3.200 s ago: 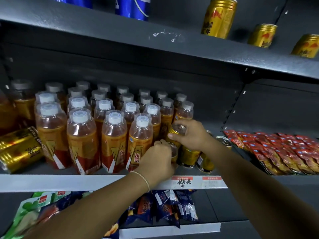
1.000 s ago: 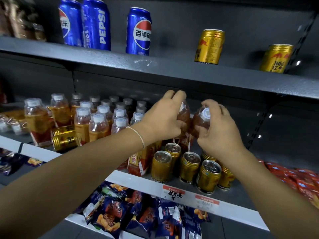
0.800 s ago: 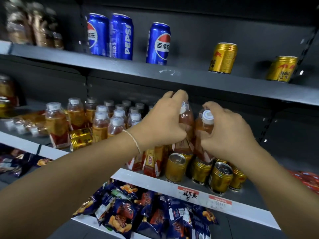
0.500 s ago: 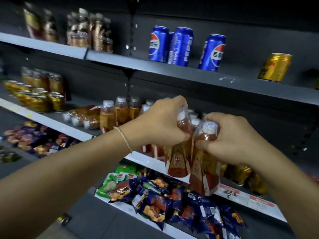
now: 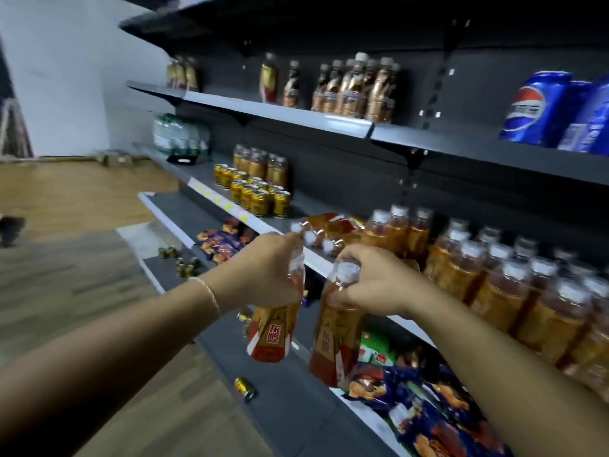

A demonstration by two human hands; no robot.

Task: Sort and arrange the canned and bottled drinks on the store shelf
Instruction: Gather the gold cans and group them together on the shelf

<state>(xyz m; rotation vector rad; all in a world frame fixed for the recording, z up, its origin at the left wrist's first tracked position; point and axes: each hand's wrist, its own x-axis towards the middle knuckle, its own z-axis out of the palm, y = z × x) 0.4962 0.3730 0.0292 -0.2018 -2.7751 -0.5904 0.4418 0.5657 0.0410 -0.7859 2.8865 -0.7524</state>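
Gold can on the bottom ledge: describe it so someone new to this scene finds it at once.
Start at the dark store shelving and drop to its lowest grey ledge by the wooden floor. Just below the bottle in the left hand lies a gold can. It is alone on its side, unlike the gold cans standing grouped higher up.

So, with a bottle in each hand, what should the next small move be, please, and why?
Probably carry both left, toward the similar bottles behind the gold cans; the left hand grips one bottle, the right hand a second bottle, both off the shelf.
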